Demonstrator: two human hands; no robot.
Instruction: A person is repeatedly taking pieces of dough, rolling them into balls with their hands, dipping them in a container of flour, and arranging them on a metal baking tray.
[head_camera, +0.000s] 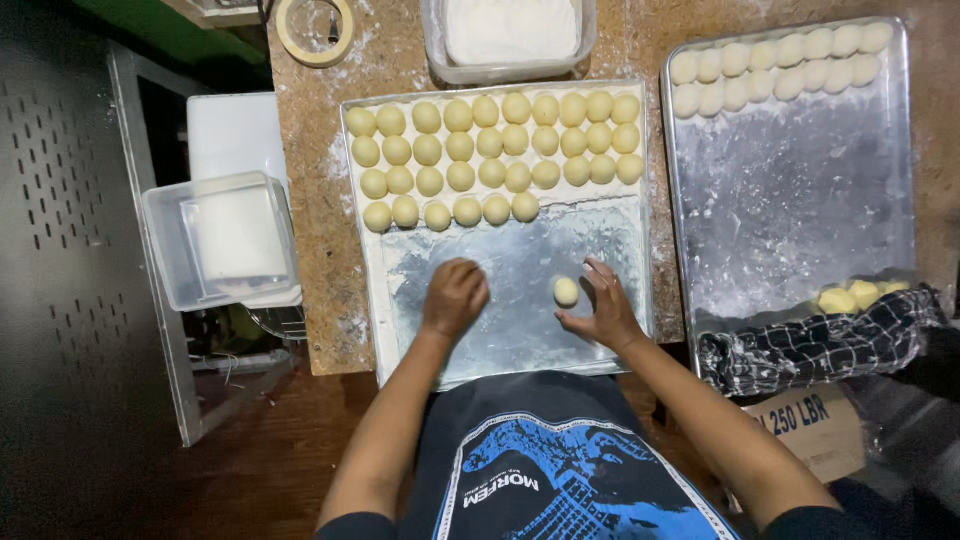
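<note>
A floured metal tray (520, 330) lies in front of me, its far half filled with rows of several pale yellow dough balls (490, 145). My left hand (455, 297) is cupped palm-down on the tray's bare metal; whatever is under it is hidden. My right hand (603, 305) rests open on the tray, fingers spread, just right of a single dough ball (566, 291) lying loose on the metal. The hand is beside the ball, not gripping it.
A second floured tray (800, 200) at the right holds rows of dough balls at its far edge and dough pieces (850, 296) near a checked cloth (820, 345). A flour container (508, 35), a tape roll (315, 30) and clear plastic boxes (225, 240) stand around.
</note>
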